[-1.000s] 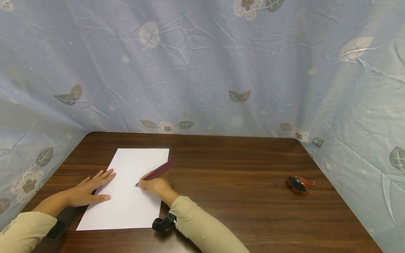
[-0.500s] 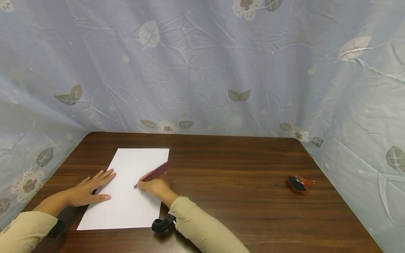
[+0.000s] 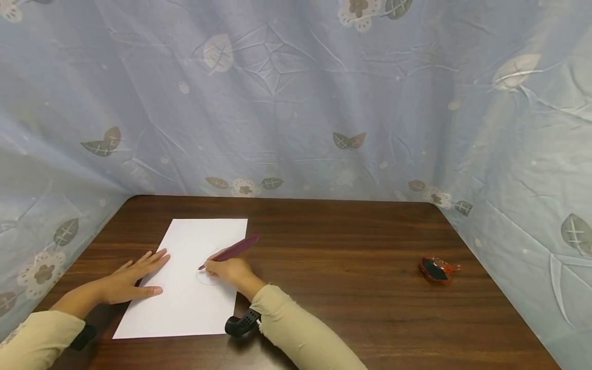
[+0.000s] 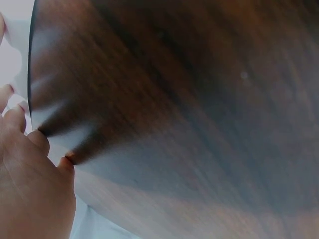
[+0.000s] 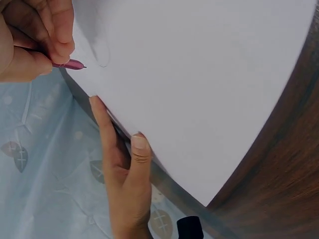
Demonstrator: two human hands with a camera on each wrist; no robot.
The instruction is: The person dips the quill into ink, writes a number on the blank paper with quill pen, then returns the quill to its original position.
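A white sheet of paper [image 3: 176, 308] lies on the left part of the table. My right hand [image 3: 235, 272] pinches a dark maroon, feather-shaped pen [image 3: 238, 247] over the sheet's right half, its tip at a faint curved line. The right wrist view shows the pen's pointed tip [image 5: 76, 64] sticking out beyond thumb and fingers, with a thin looped line on the paper nearby. My left hand [image 3: 127, 283] rests with fingers spread across the sheet's left edge, thumb and fingertips on the paper. In the left wrist view, this hand [image 4: 35, 184] shows at the left border.
A small orange-red rimmed object with a dark face [image 3: 435, 270] lies on the right side of the brown wooden table [image 3: 342, 246]. Pale blue curtain cloth [image 3: 296, 113] with leaf prints hangs behind and at both sides. Black wrist straps [image 3: 242, 324] sit below the sleeves.
My right hand and the feather pen shift slightly down-left, then back up and right. More of the curved line shows below the tip. My left hand stays in place.
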